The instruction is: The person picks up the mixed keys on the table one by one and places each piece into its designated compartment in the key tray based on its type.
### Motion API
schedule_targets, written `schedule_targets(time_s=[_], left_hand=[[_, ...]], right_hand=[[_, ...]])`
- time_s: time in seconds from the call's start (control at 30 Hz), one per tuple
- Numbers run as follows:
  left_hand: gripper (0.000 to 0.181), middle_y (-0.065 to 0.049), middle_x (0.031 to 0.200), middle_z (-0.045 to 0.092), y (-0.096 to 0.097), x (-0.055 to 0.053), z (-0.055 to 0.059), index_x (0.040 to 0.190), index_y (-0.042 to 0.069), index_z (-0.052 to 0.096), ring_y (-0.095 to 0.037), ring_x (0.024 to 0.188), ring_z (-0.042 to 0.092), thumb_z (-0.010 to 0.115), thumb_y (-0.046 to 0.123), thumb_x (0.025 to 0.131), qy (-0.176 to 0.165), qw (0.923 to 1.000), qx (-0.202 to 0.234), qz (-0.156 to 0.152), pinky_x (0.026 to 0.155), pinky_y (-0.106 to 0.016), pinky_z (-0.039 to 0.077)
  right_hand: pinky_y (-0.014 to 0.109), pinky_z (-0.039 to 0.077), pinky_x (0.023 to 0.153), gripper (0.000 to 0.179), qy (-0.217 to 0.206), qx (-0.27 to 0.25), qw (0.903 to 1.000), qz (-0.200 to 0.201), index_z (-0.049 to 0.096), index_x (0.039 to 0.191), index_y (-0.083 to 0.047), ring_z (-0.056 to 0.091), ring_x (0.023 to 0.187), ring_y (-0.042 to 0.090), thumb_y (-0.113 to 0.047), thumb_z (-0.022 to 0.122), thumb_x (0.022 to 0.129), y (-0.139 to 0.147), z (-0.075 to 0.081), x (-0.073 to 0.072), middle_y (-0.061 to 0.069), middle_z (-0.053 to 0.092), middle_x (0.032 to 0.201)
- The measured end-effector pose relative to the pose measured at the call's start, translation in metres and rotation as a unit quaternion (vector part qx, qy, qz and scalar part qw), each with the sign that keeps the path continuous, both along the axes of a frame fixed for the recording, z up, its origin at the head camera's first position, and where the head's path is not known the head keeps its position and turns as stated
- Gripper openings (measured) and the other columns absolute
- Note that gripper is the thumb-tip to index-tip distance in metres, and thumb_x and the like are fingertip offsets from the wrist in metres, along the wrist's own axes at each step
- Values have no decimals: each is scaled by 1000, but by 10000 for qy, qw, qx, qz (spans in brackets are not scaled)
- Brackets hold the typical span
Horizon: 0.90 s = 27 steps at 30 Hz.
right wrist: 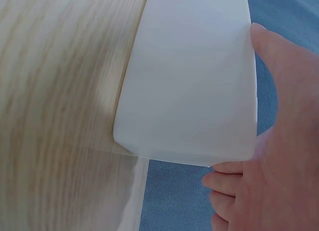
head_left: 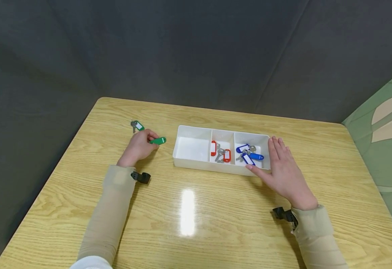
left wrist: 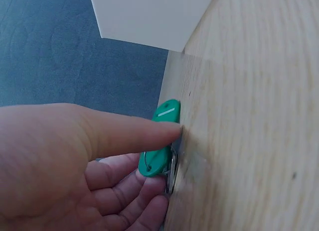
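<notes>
My left hand [head_left: 138,146] is low over the table left of a white three-compartment tray [head_left: 199,164], pinching a green key tag [head_left: 158,141]. In the left wrist view the thumb lies across this tag [left wrist: 168,105], and a metal key [left wrist: 172,169] hangs by the fingers, partly hidden. Just beyond the hand, a second green tag [head_left: 138,126] with a key [head_left: 134,126] lies on the table. My right hand [head_left: 287,175] rests at the tray's right end, fingers extended along the short side, thumb touching the front rim, as the right wrist view shows too.
Red-tagged keys [head_left: 227,155] lie in the tray's middle compartment and blue-tagged keys [head_left: 256,156] in its right one. The left compartment shows bare white bottom. The wooden table [head_left: 155,224] ends at a dark partition [head_left: 182,56] behind, with a green patterned surface [head_left: 381,142] at right.
</notes>
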<state>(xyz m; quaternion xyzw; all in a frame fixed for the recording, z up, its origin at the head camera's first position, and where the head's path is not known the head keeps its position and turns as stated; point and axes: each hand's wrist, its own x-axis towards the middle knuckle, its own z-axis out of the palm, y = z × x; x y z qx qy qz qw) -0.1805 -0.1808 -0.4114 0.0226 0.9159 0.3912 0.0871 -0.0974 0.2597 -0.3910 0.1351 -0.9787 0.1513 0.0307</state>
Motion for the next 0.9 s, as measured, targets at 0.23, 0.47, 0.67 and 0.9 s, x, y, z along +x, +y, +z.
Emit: schedule_targets(time_s=[0.23, 0.47, 0.67, 0.9], left_hand=[[26, -12, 106, 67, 0, -1, 0, 116, 3, 72, -27, 96, 58, 70, 22, 99, 25, 10000, -9, 14, 83, -40, 48], [21, -12, 107, 71, -1, -3, -1, 112, 3, 75, -27, 94, 62, 65, 19, 102, 193, 9998, -30, 15, 78, -38, 50], [21, -12, 107, 71, -4, -2, 1, 112, 4, 75, -27, 94, 63, 67, 20, 102, 252, 9996, 71, 79, 78, -38, 51], [20, -10, 106, 71, -6, -1, 5, 111, 6, 75, -25, 92, 63, 68, 22, 100, 274, 9991, 241, 224, 75, -38, 51]], right_hand=[[54, 6, 121, 108, -45, -14, 10000, -27, 13, 158, 9, 5, 152, 41, -64, 60, 94, 0, 1, 0, 31, 12, 163], [54, 7, 121, 108, -29, -45, 10000, -40, 14, 158, 9, 6, 152, 42, -64, 61, 94, -1, 1, 0, 31, 13, 163], [54, 7, 121, 108, 11, -56, 10000, -23, 15, 158, 10, 7, 152, 42, -64, 61, 94, 0, 0, 0, 32, 14, 163], [54, 7, 121, 108, 34, -34, 10000, -22, 16, 158, 10, 8, 152, 42, -64, 61, 93, 0, 0, -1, 32, 15, 162]])
